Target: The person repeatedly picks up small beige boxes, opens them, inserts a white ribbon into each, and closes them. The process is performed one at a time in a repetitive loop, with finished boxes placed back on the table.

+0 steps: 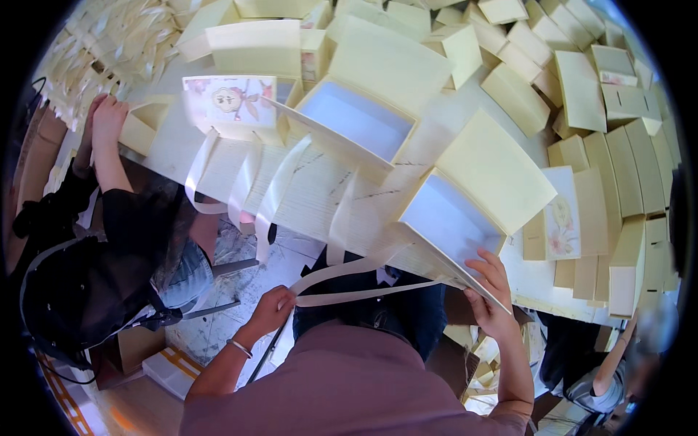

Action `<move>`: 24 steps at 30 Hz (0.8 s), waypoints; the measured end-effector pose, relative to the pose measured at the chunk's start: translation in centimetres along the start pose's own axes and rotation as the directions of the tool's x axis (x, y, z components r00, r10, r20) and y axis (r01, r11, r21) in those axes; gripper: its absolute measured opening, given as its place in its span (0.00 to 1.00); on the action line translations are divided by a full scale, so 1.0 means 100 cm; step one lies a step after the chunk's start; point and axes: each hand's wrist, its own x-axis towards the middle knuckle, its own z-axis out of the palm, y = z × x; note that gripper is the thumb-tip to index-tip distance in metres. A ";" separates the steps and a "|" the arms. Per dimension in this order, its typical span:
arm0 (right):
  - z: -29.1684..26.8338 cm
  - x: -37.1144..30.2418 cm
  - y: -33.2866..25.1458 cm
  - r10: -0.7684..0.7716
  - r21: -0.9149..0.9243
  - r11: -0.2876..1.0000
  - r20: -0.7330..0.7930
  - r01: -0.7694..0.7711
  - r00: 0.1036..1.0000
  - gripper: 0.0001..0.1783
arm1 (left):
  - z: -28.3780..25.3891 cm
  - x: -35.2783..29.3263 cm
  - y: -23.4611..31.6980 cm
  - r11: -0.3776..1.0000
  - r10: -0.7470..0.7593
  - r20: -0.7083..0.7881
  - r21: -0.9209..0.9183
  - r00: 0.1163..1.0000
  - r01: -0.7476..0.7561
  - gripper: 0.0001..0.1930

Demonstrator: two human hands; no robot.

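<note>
A cream gift box (496, 174) lies open at the table's front edge, its lid leaning back and its pale blue-white inside showing. My right hand (491, 292) grips the box's front panel, thumb outside and fingers over the inner side. Two lengths of white ribbon (363, 293) run from that panel to my left hand (274, 308), which is closed on their ends left of my lap. Beyond, a second open cream box (356, 116) stands with a ribbon hanging from it. A floral-printed box (230, 102) to its left has ribbons dangling over the edge.
Stacked cream boxes (611, 167) crowd the table's right side and far end. A heap of ribboned pieces (120, 40) fills the far left. A co-worker in a dark cap (73, 305) sits at my left; another person (600, 392) is at lower right. A white carton (171, 370) lies on the floor.
</note>
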 end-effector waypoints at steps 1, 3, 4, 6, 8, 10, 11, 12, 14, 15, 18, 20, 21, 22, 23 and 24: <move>0.000 0.005 0.001 -0.050 -0.010 0.999 0.022 0.050 0.999 0.10 | -0.004 0.001 0.000 0.998 0.010 -0.012 0.059 1.000 -0.009 0.04; 0.004 0.025 0.001 -0.112 0.012 0.994 0.084 0.112 0.990 0.10 | -0.011 0.003 -0.001 0.984 0.031 -0.031 0.177 0.999 -0.025 0.03; 0.005 0.035 0.002 -0.136 0.013 0.991 0.104 0.135 0.985 0.10 | -0.013 0.005 -0.003 0.980 0.051 -0.075 0.198 0.996 -0.035 0.03; 0.014 0.058 0.005 -0.206 0.048 0.978 0.074 0.203 0.976 0.10 | -0.017 0.002 -0.010 0.971 0.092 -0.155 0.232 0.984 -0.054 0.03; 0.025 0.083 0.010 -0.273 0.063 0.961 0.036 0.270 0.961 0.09 | -0.023 0.004 -0.023 0.983 0.086 -0.280 0.183 0.956 -0.034 0.03; 0.040 0.112 0.009 -0.340 0.062 0.939 0.004 0.339 0.940 0.08 | -0.034 0.004 -0.041 0.984 0.056 -0.401 0.179 0.914 0.018 0.03; 0.049 0.129 0.008 -0.366 0.059 0.929 -0.010 0.366 0.931 0.08 | -0.042 0.004 -0.061 0.987 0.070 -0.471 0.158 0.879 0.007 0.02; 0.058 0.143 0.007 -0.365 0.053 0.929 -0.026 0.366 0.931 0.08 | -0.050 0.012 -0.056 0.990 0.087 -0.529 0.140 0.844 -0.014 0.03; 0.075 0.173 0.005 -0.377 0.057 0.923 -0.047 0.380 0.925 0.08 | -0.061 0.019 -0.049 1.000 0.001 -0.607 -0.017 0.795 -0.014 0.06; 0.082 0.188 0.002 -0.400 0.069 0.913 -0.051 0.403 0.915 0.08 | -0.068 0.020 -0.051 0.999 -0.023 -0.650 -0.052 0.760 -0.015 0.07; 0.083 0.208 -0.001 -0.350 0.050 0.933 -0.090 0.355 0.932 0.13 | -0.073 0.029 -0.035 0.992 -0.050 -0.670 -0.117 0.741 -0.039 0.09; 0.068 0.204 0.002 -0.384 0.151 0.896 -0.206 0.417 0.900 0.17 | -0.069 0.023 -0.040 0.991 -0.036 -0.647 -0.120 0.762 -0.055 0.09; 0.061 0.204 0.005 -0.403 0.200 0.867 -0.261 0.457 0.877 0.19 | -0.063 0.017 -0.049 0.978 -0.111 -0.613 -0.206 0.782 -0.023 0.09; 0.051 0.203 0.018 -0.400 0.156 0.867 -0.352 0.474 0.846 0.20 | -0.054 0.013 -0.055 0.976 -0.157 -0.552 -0.215 0.819 0.042 0.08; 0.041 0.206 0.035 -0.398 0.112 0.866 -0.438 0.488 0.806 0.22 | -0.046 0.009 -0.058 0.970 -0.204 -0.490 -0.219 0.848 0.107 0.07; 0.034 0.214 0.052 -0.322 0.009 0.920 -0.552 0.391 0.769 0.23 | -0.039 0.010 -0.060 0.961 -0.252 -0.419 -0.213 0.872 0.175 0.07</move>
